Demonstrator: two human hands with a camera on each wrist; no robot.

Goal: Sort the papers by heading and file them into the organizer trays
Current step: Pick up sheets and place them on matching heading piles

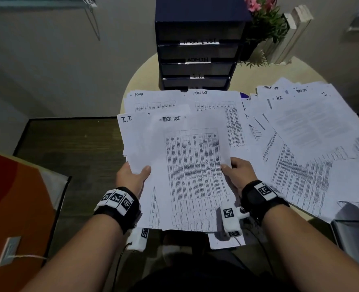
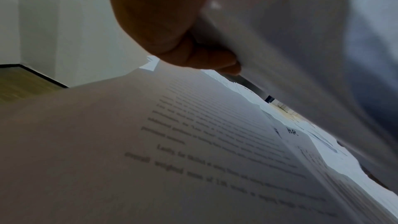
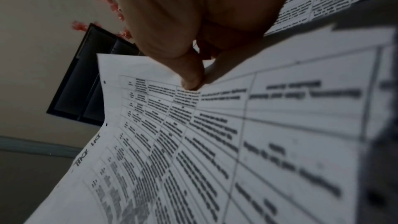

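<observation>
I hold a sheaf of papers above the table edge. Its top sheet [image 1: 192, 175] is headed "TASK LIST" and carries a dense table. My left hand [image 1: 132, 175] grips the sheaf's left edge, thumb on top, with an "I.T." sheet [image 1: 130, 131] fanned out behind. My right hand [image 1: 237, 171] pinches the table sheet's right edge; the right wrist view shows the thumb [image 3: 189, 74] pressed on that sheet [image 3: 215, 142]. A dark organizer [image 1: 197, 49] with stacked trays labelled TASK LIST, ADMIN and I.T. stands at the back.
Loose sheets headed ADMIN [image 1: 153, 100], TASK LIST [image 1: 214, 100] and H.R. [image 1: 300, 123] cover the round table [image 1: 145, 72]. A flower pot [image 1: 265, 24] and books [image 1: 290, 34] stand right of the organizer. An orange object [image 1: 16, 207] lies at the left.
</observation>
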